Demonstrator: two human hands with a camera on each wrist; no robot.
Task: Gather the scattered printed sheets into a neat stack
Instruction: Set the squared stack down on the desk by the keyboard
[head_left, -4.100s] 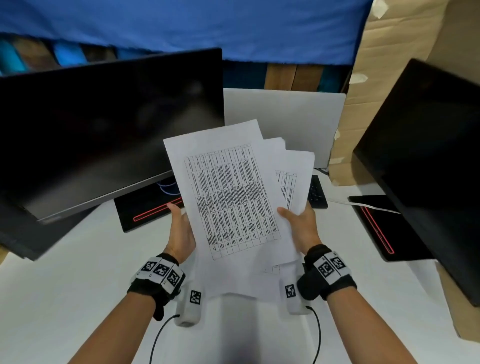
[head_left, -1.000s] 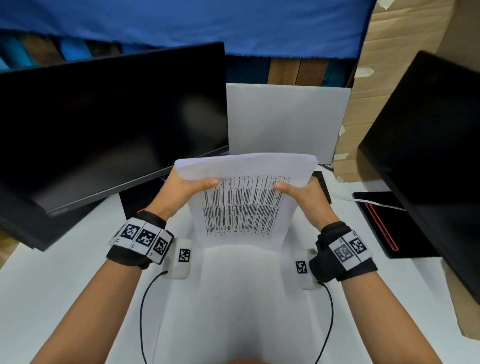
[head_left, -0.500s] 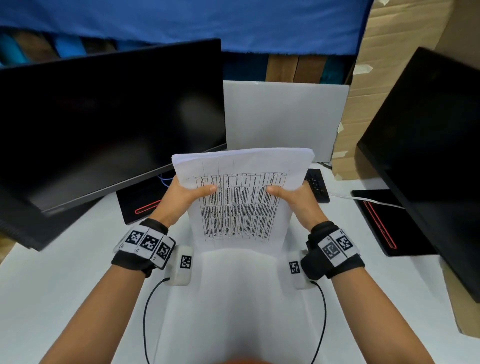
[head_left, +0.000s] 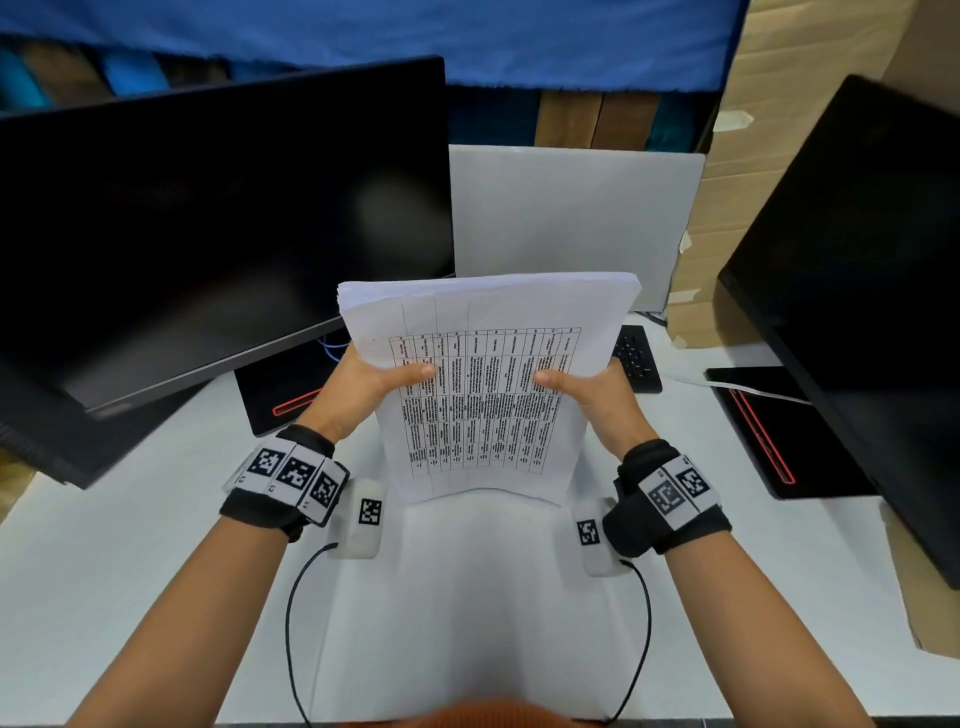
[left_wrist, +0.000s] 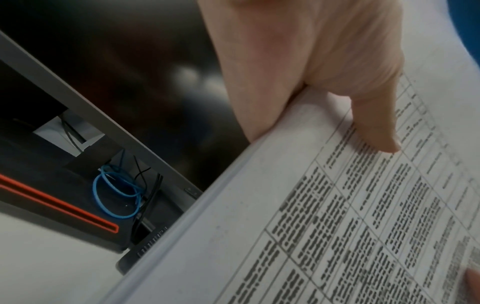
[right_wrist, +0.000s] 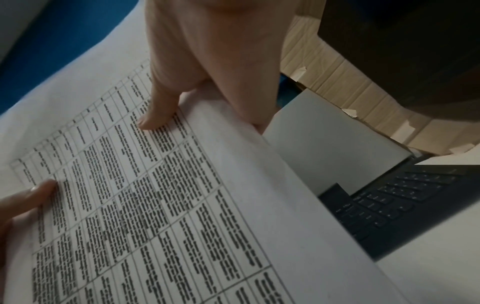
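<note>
A stack of printed sheets (head_left: 483, 395) with a text table on the top page is held upright-tilted over the white desk, its edges lined up. My left hand (head_left: 374, 384) grips the stack's left edge, thumb on the front page. My right hand (head_left: 587, 387) grips the right edge the same way. In the left wrist view the left hand (left_wrist: 311, 86) has its thumb pressed on the stack of sheets (left_wrist: 324, 226). In the right wrist view the right hand (right_wrist: 207, 67) has its thumb lying on the stack of sheets (right_wrist: 168, 205). The fingers behind the paper are hidden.
A large dark monitor (head_left: 208, 234) stands at the left and another monitor (head_left: 872, 291) at the right. Behind the stack are a white board (head_left: 571, 213) and a black keyboard (head_left: 636, 358). Cardboard boxes (head_left: 737, 171) rise at the back right. White desk (head_left: 130, 545) lies below.
Four seconds ago the sheets were fanned out and uneven in both hands; now they form one aligned stack. Over the last second the stack and hands barely shifted.
</note>
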